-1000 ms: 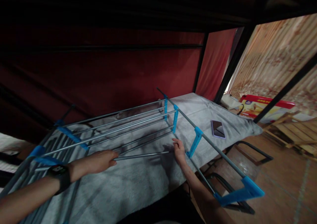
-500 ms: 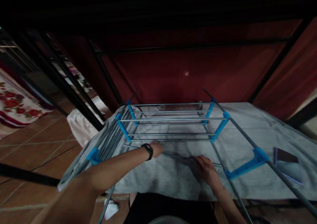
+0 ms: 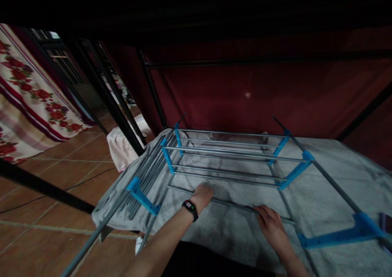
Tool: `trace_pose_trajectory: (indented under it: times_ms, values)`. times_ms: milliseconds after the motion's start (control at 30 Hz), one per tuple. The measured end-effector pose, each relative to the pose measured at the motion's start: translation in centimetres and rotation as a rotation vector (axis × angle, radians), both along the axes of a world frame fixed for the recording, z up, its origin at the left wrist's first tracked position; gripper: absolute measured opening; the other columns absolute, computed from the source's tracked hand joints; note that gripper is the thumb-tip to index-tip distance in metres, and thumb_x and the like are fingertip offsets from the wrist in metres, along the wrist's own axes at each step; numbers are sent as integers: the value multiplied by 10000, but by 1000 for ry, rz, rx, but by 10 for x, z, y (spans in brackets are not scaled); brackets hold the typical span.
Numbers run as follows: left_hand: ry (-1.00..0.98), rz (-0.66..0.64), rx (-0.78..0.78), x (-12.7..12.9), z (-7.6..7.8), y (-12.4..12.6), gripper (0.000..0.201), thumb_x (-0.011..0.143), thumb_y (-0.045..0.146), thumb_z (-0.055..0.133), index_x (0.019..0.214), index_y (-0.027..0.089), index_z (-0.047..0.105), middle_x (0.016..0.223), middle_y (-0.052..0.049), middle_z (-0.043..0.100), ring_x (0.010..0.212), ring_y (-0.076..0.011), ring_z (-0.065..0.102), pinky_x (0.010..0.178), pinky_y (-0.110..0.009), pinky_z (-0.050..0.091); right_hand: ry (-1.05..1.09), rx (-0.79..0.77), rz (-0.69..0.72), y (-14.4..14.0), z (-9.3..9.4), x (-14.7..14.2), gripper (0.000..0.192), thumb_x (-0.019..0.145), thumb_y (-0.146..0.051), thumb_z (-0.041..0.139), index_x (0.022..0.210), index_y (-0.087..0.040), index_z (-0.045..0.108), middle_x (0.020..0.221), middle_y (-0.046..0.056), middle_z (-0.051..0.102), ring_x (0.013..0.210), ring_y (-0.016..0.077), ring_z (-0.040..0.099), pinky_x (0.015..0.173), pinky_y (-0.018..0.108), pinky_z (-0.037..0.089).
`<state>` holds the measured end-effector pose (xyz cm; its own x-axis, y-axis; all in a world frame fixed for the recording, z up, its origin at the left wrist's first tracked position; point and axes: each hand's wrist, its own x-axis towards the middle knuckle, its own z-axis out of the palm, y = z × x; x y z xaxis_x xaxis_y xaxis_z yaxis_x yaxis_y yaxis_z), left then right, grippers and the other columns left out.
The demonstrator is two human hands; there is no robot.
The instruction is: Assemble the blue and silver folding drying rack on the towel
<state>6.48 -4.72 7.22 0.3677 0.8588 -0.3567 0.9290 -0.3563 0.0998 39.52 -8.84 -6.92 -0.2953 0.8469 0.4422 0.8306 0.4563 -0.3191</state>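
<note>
Both hands curl over the nearest rod point(image 3: 232, 204) of the rack point(image 3: 232, 154) (left hand point(image 3: 203, 195), right hand point(image 3: 271, 224)), apparently steadying it on the towel point(image 3: 232, 236).

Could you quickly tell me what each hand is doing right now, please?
Left hand: closed over the nearest grey rod of the drying rack.
Right hand: fingers resting on the same rod; a closed grip cannot be told.
</note>
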Motion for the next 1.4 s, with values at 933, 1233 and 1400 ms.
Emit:
trace_pose_trajectory:
  times_ms: [933, 1233, 1400]
  values:
    - [-222, 134, 80, -2, -55, -55, 468, 973, 97, 401, 1344, 184, 674, 1442, -152, 653, 1417, -318, 558, 1201, -484, 460, -129, 163, 56, 16, -19, 12, 393, 978, -224, 428, 1213, -279, 738, 1251, 61, 757, 1191, 239, 710, 1133, 488, 469]
    - [-417, 232, 89, -17, -60, -52, 277, 1004, 308, 541, 1181, 217, 733, 1303, -119, 728, 1299, -303, 642, 1172, -462, 485, -122, 53, 66, 8, -3, 13, 366, 1072, -408, 461, 1301, -295, 724, 1314, 62, 752, 1233, 241, 705, 1069, 412, 531]
    - [-781, 443, 330, -53, -63, -40, 320, 950, 332, 484, 1100, 196, 732, 1157, -162, 748, 1139, -324, 710, 1047, -496, 567, -22, 49, -20, 6, 12, -3, 338, 1081, -366, 486, 1336, -287, 693, 1353, 57, 725, 1286, 237, 664, 1133, 448, 495]
